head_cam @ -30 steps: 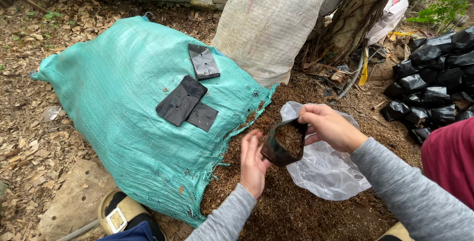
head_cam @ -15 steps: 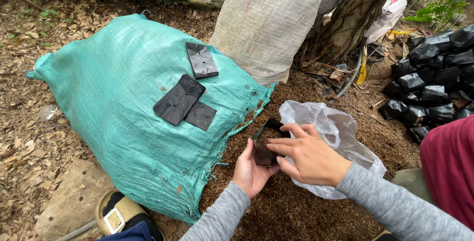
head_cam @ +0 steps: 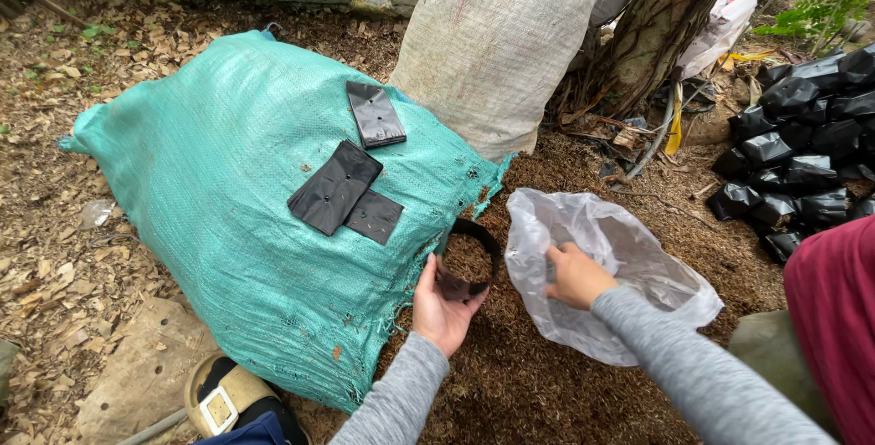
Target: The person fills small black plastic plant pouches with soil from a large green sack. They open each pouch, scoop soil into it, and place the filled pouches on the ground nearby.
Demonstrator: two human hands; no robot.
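1. Head view: small black plastic nursery bag, mouth open, sits on brown mulch beside teal woven sack.
2. Left hand cups its base; best kept upright.
3. Right hand pinches clear plastic bag; steady, gentle pulls would serve.

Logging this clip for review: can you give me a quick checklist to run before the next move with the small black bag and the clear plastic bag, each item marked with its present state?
1. Left hand holds the small black bag: ok.
2. Black bag mouth open and facing up: ok, brown fill shows inside.
3. Black bag filled to the rim: cannot tell.
4. Right hand grips the clear plastic bag: ok, fingers at its edge.
5. What the clear bag contains: cannot tell.
6. Spare flat black bags within reach on the green sack: ok.
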